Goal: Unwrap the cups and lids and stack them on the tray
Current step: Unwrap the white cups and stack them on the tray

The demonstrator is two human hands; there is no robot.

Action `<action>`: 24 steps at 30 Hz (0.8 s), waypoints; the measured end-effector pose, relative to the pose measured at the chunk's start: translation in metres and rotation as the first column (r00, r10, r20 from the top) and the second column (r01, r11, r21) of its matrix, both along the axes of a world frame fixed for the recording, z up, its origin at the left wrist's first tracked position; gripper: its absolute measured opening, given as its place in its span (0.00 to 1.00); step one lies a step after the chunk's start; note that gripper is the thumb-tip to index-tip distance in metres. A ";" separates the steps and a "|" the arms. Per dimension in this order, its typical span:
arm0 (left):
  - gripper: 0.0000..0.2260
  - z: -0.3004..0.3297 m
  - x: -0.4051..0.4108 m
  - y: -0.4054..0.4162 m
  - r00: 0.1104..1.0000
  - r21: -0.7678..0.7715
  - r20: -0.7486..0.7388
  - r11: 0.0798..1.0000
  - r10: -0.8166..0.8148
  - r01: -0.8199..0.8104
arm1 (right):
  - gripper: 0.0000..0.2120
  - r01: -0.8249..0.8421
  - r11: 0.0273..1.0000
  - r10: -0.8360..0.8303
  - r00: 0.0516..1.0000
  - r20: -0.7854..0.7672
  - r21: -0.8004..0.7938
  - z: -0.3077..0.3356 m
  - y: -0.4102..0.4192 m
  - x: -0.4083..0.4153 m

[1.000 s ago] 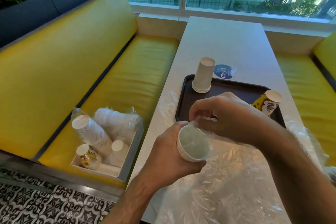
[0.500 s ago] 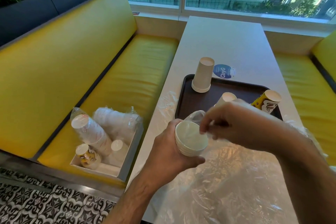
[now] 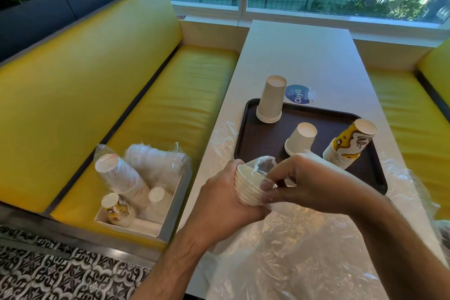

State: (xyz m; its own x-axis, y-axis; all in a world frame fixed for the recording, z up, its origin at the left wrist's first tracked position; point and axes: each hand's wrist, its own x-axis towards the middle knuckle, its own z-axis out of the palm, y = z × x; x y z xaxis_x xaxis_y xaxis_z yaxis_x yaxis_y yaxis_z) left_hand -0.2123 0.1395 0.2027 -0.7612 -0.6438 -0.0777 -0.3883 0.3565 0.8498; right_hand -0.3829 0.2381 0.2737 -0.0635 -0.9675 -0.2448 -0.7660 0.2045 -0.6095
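Peeling clear plastic wrap (image 3: 261,162) off a nested stack of white paper cups (image 3: 248,189) at lower centre: my left hand (image 3: 224,202) grips the stack, my right hand (image 3: 304,185) pinches the film. Next, I'd strip it, then stand the stack on the dark brown tray (image 3: 265,139).

Three cup stacks are standing on one tray (image 3: 246,129) at centre right: tall beige (image 3: 270,100), short white (image 3: 300,139), patterned yellow (image 3: 348,146).
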 end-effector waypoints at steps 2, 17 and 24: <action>0.31 0.000 0.000 0.000 1.000 0.016 0.005 1.000 0.001 -0.002 | 0.09 0.003 1.000 -0.002 1.000 0.016 -0.020 -0.003 0.001 -0.002; 0.27 0.002 0.003 -0.003 0.994 -0.006 0.105 1.000 -0.008 0.008 | 0.08 0.003 0.999 0.004 0.993 0.119 -0.051 -0.007 0.001 -0.010; 0.25 0.016 -0.005 0.001 0.986 -0.111 0.164 0.994 -0.002 0.021 | 0.05 -0.015 0.996 0.016 1.000 0.017 -0.084 -0.008 -0.003 0.001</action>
State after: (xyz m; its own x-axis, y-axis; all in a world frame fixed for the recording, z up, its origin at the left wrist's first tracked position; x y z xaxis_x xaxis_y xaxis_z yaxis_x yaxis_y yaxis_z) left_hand -0.2170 0.1410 0.2189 -0.7517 -0.6467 -0.1293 -0.5137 0.4513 0.7297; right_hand -0.3821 0.2349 0.2658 -0.0446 -0.9855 -0.1636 -0.7574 0.1401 -0.6377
